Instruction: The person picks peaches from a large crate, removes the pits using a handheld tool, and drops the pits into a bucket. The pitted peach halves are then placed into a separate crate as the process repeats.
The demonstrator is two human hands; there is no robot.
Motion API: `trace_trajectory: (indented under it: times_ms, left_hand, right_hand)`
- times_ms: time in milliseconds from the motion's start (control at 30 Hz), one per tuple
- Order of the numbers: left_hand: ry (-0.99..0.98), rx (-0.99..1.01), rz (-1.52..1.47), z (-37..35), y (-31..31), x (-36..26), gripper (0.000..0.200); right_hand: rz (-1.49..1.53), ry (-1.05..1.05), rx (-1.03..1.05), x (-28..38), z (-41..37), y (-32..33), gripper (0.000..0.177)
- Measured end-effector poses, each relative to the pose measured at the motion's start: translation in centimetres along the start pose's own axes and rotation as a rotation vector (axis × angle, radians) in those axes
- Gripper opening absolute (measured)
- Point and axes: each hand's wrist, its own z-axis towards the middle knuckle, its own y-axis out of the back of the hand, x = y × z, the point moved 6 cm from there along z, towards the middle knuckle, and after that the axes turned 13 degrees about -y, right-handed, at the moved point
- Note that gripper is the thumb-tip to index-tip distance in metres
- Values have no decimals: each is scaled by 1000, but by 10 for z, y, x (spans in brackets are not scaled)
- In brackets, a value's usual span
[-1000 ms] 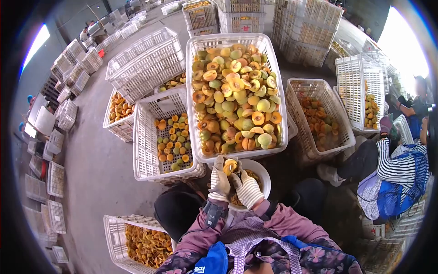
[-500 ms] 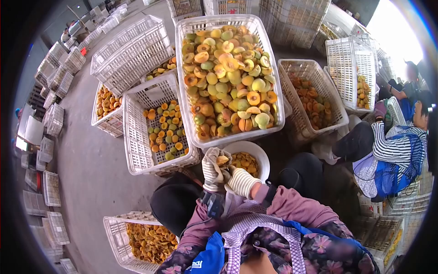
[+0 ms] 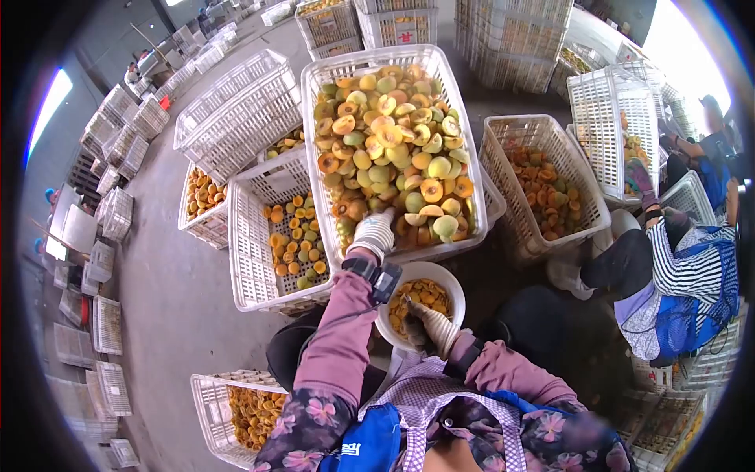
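Observation:
My left hand [image 3: 373, 235], in a striped white glove, reaches over the near rim of a large white crate [image 3: 431, 253] heaped with yellow-orange fruit halves [image 3: 385, 149] that look like peaches. Its fingertips are hidden among the fruit, so their grip does not show. My right hand [image 3: 431, 326], gloved with dark, stained fingers, is curled over a white bucket [image 3: 461, 303]. Something thin seems to stick out from those fingers, too small to name. Orange fruit pieces [image 3: 425, 293] lie inside the bucket.
A crate with scattered halves [image 3: 244, 275] stands left, another fruit crate [image 3: 543, 236] right. A crate of orange pieces [image 3: 208, 409] sits at lower left. Stacked crates [image 3: 511, 47] rise behind. A co-worker in a striped sleeve [image 3: 684, 267] sits at right.
My hands were together above the bucket around a piece of fruit. Now they are apart: the left has moved up into the large crate, the right down over the bucket. The view has shifted slightly.

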Motion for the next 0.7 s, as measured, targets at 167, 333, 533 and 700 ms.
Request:
trace_trajectory:
  times_ms: [167, 333, 533, 700]
  left_hand:
    - [3, -379, -96, -8, -5, 21, 29]
    - [92, -755, -1282, -54, -61, 25, 21]
    - [-147, -299, -138, -30, -8, -16, 26]
    - [-168, -334, -322, -37, 2, -24, 23]
  right_hand:
    - [-56, 197, -196, 23, -30, -15, 32]
    - [-416, 708, -339, 72, -28, -35, 32]
    - [-233, 596, -377, 65, -15, -11, 31]
    - [-279, 623, -452, 53, -20, 1, 35]
